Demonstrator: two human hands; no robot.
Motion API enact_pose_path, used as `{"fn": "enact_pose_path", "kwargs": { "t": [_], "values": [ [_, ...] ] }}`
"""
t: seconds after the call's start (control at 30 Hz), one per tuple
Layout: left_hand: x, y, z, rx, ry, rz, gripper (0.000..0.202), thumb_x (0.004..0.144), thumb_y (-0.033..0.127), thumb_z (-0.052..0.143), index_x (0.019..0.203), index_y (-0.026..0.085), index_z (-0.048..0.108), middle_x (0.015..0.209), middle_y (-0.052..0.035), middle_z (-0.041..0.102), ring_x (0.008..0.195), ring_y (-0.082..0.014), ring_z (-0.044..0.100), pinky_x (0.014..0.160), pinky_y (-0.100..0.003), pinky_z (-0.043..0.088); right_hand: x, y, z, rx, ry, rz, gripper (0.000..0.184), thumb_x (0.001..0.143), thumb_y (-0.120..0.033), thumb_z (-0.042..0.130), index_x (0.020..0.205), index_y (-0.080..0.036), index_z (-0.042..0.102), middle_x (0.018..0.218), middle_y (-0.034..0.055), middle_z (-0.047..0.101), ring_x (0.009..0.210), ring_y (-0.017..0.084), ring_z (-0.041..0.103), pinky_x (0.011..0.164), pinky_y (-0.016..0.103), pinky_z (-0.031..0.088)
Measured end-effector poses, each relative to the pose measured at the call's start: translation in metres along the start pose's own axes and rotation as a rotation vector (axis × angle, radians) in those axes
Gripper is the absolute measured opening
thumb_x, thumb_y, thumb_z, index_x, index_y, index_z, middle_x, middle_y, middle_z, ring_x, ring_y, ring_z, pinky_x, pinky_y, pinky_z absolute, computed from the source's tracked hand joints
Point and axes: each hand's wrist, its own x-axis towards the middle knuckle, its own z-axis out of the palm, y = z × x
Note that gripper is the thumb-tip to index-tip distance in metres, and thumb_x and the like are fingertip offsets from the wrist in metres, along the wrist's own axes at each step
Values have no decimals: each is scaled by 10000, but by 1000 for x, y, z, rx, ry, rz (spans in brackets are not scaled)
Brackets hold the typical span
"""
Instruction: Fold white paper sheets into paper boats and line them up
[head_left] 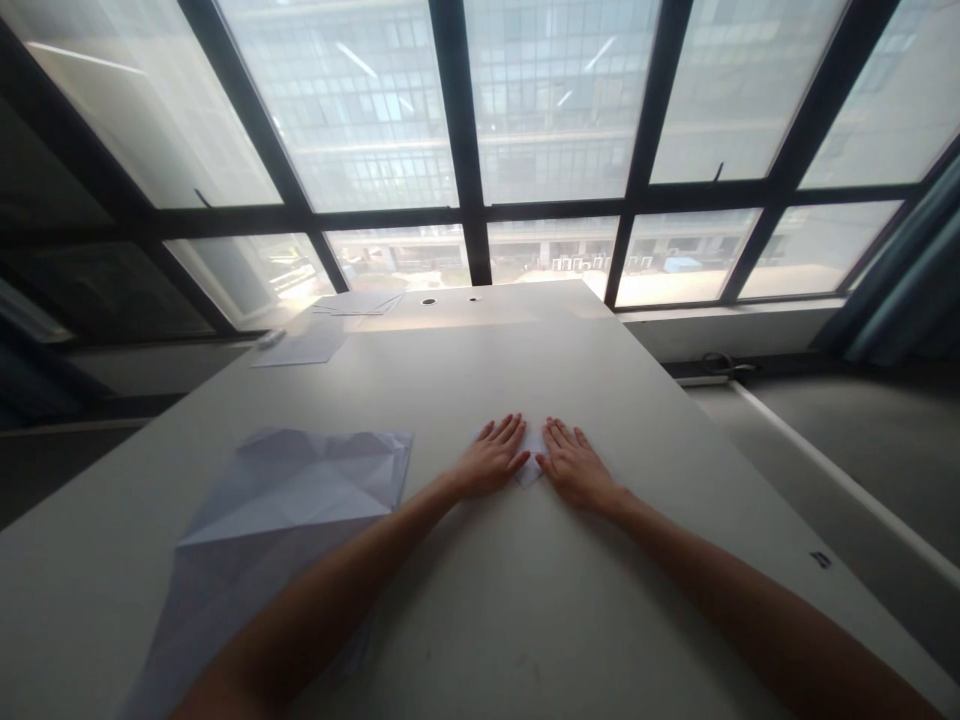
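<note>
A small folded piece of white paper (532, 468) lies flat on the white table (480, 375) in front of me. My left hand (493, 458) rests palm down on its left side, fingers stretched out and pointing away from me. On its right side my right hand (574, 462) lies the same way, flat and open. Both thumbs point inward over the paper, with a narrow gap between them. The outer parts of the paper are hidden under my hands, so its full shape cannot be made out.
Large creased paper sheets (300, 490) lie left, partly under my left forearm. More white sheets (304, 347) are at the far left edge. A small dark mark (820, 560) is near the table's right edge. Beyond stand framed windows (555, 100) and a curtain (892, 270).
</note>
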Motion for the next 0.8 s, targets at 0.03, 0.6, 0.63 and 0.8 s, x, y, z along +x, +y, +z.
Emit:
{"fn": "enact_pose_path", "kwargs": {
  "t": [0.03,0.6,0.63,0.8],
  "values": [
    [0,-3,0,8,3,-38,668,998,543,166,1534,144,143,1579,-138,123,1468,-242,66,1166,-441,111,-1,1,1,-3,10,33,619,992,-442,246,1470,-57,326,1543,172,260,1449,251,176,1164,461,153],
    [4,-18,-11,-221,293,-18,335,848,424,640,1126,238,625,1211,-65,612,1143,-236,554,1046,-391,383,7,9,-23,15,142,186,309,871,-308,585,1170,-238,619,1166,100,610,1101,267,494,901,379,356],
    [5,-17,-12,-233,300,-26,335,833,413,661,1113,233,627,1171,-65,627,1109,-237,569,1012,-381,410,9,10,-24,20,133,192,303,860,-308,600,1155,-241,623,1145,96,616,1095,270,494,895,386,346],
    [7,-17,-14,-289,407,-69,306,836,295,672,1129,228,615,1015,-32,682,989,-214,617,945,-359,427,13,13,-27,84,186,154,181,859,-222,588,1030,-227,648,1033,61,658,1033,233,536,874,361,323]
  ]
}}
